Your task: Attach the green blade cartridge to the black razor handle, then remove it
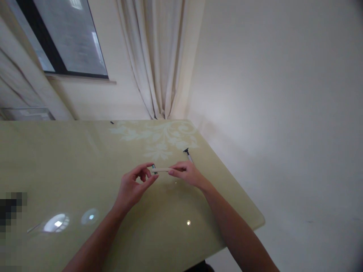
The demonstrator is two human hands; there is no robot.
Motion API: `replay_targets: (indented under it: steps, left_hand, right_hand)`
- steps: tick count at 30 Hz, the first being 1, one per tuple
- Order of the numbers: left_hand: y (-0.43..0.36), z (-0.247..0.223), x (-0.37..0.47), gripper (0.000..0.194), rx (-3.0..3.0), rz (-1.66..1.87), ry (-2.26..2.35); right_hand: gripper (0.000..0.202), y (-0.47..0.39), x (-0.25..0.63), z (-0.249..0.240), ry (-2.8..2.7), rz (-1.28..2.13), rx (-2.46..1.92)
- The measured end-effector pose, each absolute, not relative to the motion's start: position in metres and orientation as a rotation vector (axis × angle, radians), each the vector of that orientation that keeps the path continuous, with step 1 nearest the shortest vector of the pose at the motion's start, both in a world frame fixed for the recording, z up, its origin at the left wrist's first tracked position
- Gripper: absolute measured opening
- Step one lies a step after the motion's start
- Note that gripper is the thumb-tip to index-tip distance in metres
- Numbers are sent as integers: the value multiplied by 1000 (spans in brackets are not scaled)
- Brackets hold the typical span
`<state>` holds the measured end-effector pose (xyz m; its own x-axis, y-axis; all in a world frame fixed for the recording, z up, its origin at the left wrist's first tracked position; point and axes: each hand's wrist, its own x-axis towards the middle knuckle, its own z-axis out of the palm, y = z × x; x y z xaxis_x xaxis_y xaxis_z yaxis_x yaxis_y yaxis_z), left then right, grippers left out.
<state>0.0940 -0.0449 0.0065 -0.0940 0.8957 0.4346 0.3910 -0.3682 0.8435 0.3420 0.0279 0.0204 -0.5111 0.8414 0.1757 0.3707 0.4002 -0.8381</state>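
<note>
A razor with a cream handle (162, 170) is held level above the table between my two hands. My right hand (185, 173) is closed round the handle's right end. With thumb and forefinger, my left hand (136, 183) pinches the two ends of the dark, greenish razor head (154, 169). Head and handle meet, but whether they are locked together I cannot tell. Just beyond my right hand lies a second razor (189, 156) with a black head and a grey handle, partly hidden by that hand.
The glossy, pale green table (113, 151) has a white leaf pattern and light reflections. A small black piece (112, 122) lies near its far edge. A white wall (269, 113) runs along the right side, with a curtain (159, 56) and a window (70, 37) behind.
</note>
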Motion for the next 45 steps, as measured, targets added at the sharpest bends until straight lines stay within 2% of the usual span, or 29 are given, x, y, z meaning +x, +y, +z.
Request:
replay_targets:
  steps: [11,23,27,31,45]
  left_hand:
    - [-45,8,95,39,1729,1467,1387]
    - [-45,8,96,39,1700,1474,1365]
    - [-45,8,95,39,1712,1461,1376]
    - [-47,10,95,39,1712,1473,1379]
    - [-45,6,95,38,1734,1459,1391]
  right_hand:
    - [44,26,340,22,-2016,833,-1055]
    - [42,26,341,25,-2070,924,-993]
    - [44,26,342,25,-2016,834,-1010]
    - [43,26,345,26,-2067,914,-961]
    - [44,28,350,27,-2124,811,-973]
